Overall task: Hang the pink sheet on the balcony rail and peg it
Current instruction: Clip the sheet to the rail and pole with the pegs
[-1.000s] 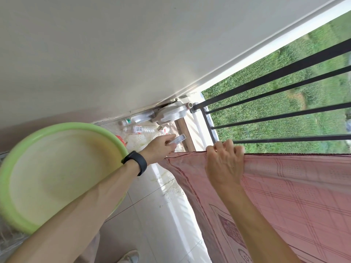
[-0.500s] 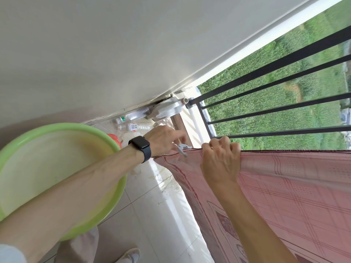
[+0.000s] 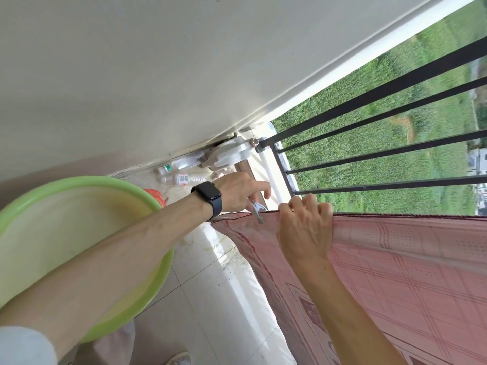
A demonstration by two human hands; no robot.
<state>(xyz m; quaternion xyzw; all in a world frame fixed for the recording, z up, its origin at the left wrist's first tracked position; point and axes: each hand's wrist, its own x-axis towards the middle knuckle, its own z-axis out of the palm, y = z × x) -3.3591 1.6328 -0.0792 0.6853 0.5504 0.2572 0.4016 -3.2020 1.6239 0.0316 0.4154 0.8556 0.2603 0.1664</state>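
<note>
Pink sheet (image 3: 408, 259) hangs over the top of the balcony rail (image 3: 395, 182), its end just short of the rail's wall end. The right hand (image 3: 303, 227) closes its grip on the folded top edge at the rail. Just toward the wall from it, the left hand (image 3: 238, 192) pinches a pale peg (image 3: 257, 211) at the sheet's edge.

To do this step well, I judge that the peg should be opened wide and pushed down over both cloth and rail. The right hand should keep the edge taut until the peg bites, since a shallow bite could let the corner slip.

A green basin (image 3: 87, 180) sits under the left forearm, on the side away from the rail. Plastic bottles (image 3: 181, 177) lie on the tiled floor (image 3: 210, 299) where the rail meets the plain wall (image 3: 158, 75). Grass (image 3: 395, 127) shows beyond the bars.
</note>
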